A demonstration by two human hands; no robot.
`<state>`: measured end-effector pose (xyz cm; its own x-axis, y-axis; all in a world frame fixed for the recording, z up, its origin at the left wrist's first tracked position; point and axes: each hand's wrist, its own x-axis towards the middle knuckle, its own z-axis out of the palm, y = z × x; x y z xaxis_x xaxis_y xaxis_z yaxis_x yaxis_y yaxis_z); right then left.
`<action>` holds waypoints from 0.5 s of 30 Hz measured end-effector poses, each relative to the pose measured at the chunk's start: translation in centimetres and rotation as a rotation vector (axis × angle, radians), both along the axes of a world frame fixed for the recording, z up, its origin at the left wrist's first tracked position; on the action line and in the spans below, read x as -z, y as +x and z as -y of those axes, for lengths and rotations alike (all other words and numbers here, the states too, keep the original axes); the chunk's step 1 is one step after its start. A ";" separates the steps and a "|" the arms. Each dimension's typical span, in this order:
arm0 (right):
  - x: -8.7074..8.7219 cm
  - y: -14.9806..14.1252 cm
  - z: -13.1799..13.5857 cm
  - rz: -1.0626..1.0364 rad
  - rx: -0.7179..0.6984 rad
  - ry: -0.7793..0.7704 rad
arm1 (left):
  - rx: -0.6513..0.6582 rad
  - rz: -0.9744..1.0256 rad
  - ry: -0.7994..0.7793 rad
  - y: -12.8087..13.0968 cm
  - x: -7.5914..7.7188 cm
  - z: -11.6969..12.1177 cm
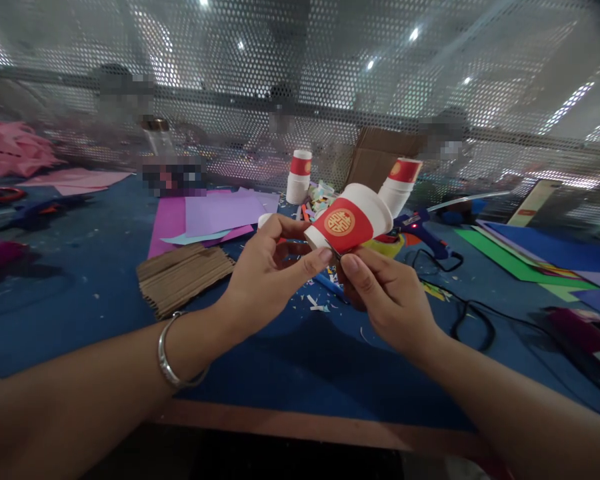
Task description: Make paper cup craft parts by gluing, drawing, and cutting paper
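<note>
A white paper cup (347,217) with a red band and a gold emblem is held up over the table, tilted, with its wide end to the upper right. The fingers and thumb of my left hand (267,273) close around its narrow base. My right hand (387,293) is pinched closed against the cup's lower side. A small dark sliver shows at its thumb tip, too little to name. Behind the cup stand two stacks of similar cups, the left stack (299,187) upright and the right stack (396,190) leaning.
Purple paper sheets (220,213) and corrugated cardboard (185,277) lie to the left. At right are a blue glue gun (425,233), its black cord, coloured sheets (550,247) and a maroon power strip (583,337). Paper scraps (317,303) litter the blue table (290,373). A perforated screen (280,67) stands behind.
</note>
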<state>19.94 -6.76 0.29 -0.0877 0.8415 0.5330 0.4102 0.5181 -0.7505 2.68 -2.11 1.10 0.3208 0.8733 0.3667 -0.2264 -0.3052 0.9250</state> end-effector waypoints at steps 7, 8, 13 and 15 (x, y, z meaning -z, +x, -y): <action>0.1 0.0 0.1 -0.010 -0.007 -0.030 | -0.016 0.009 0.022 0.0 0.0 0.4; 0.1 0.0 0.1 -0.007 -0.005 -0.028 | -0.020 0.004 0.024 0.0 0.0 0.4; -0.2 -0.1 0.0 0.021 0.013 -0.004 | -0.035 -0.004 0.058 0.1 -0.1 0.4; -0.2 -0.1 0.0 0.037 0.027 0.016 | -0.047 -0.009 0.090 0.0 -0.1 0.4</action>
